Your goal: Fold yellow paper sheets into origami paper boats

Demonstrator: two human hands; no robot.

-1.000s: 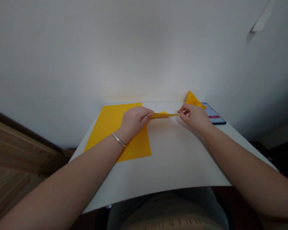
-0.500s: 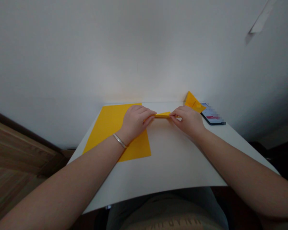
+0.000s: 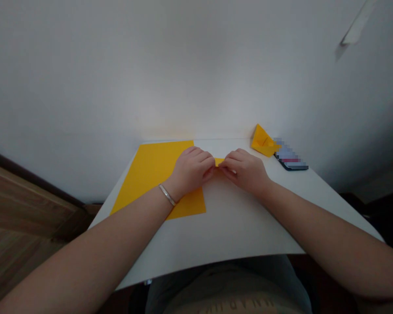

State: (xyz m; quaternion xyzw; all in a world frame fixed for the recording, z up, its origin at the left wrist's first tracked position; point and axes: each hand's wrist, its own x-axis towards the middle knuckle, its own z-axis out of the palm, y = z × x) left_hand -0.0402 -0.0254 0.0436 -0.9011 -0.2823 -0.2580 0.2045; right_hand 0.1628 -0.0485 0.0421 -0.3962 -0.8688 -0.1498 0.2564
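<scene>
A small folded piece of yellow paper (image 3: 219, 161) shows as a sliver between my two hands over the white table (image 3: 236, 226). My left hand (image 3: 193, 170), with a silver bracelet on the wrist, pinches its left end with curled fingers. My right hand (image 3: 244, 171) pinches the right end, fingertips nearly touching the left hand's. Most of the folded piece is hidden by my fingers. Under my left hand lies a flat yellow sheet (image 3: 150, 174).
A folded yellow paper shape (image 3: 262, 141) stands at the table's back right, beside a phone (image 3: 290, 159). A white wall rises right behind the table. A wooden surface (image 3: 16, 209) is at the left. My lap is below the table's near edge.
My right hand slid leftward along the folded yellow strip until it met my left hand. The visible length of strip shrank to a sliver. The left hand barely moved.
</scene>
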